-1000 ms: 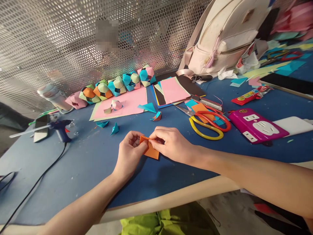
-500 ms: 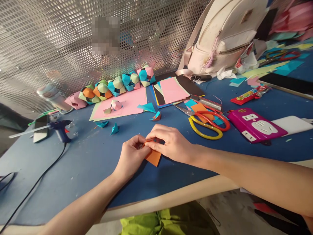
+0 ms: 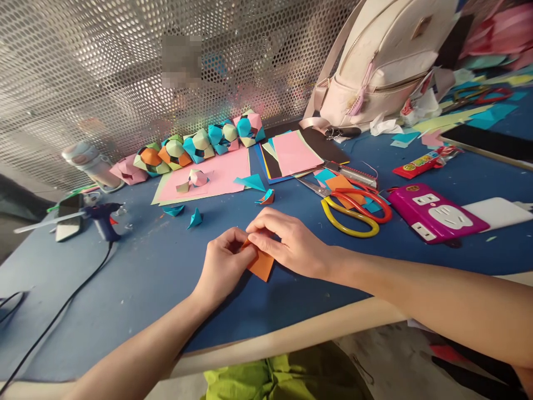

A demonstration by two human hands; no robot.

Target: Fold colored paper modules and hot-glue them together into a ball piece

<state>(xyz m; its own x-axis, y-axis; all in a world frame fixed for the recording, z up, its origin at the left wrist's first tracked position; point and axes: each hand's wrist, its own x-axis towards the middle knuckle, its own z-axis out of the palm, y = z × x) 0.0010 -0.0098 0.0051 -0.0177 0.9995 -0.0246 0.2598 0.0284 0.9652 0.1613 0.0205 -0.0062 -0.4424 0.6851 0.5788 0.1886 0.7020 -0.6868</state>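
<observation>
An orange piece of paper (image 3: 261,265) is between my two hands, just above the blue table. My left hand (image 3: 225,261) pinches its left side with thumb and fingers. From the right, my right hand (image 3: 289,241) closes on its upper edge, thumb toward me; the fingertips partly cover the paper, so its folds there are hidden. Beyond my hands lie small folded paper pieces: a blue one (image 3: 195,218), another blue one (image 3: 174,210) and a blue-and-orange one (image 3: 266,196).
Scissors (image 3: 352,228), a purple power strip (image 3: 437,214) and a backpack (image 3: 375,72) are on the right. Several folded paper balls (image 3: 200,145) line the mesh panel, behind pink sheets (image 3: 225,172). A glue gun (image 3: 102,216) with a trailing cord stands at left.
My right thumb and fingers have shifted slightly on the upper edge of the orange paper. The left hand keeps its pinch, and the other things stay put.
</observation>
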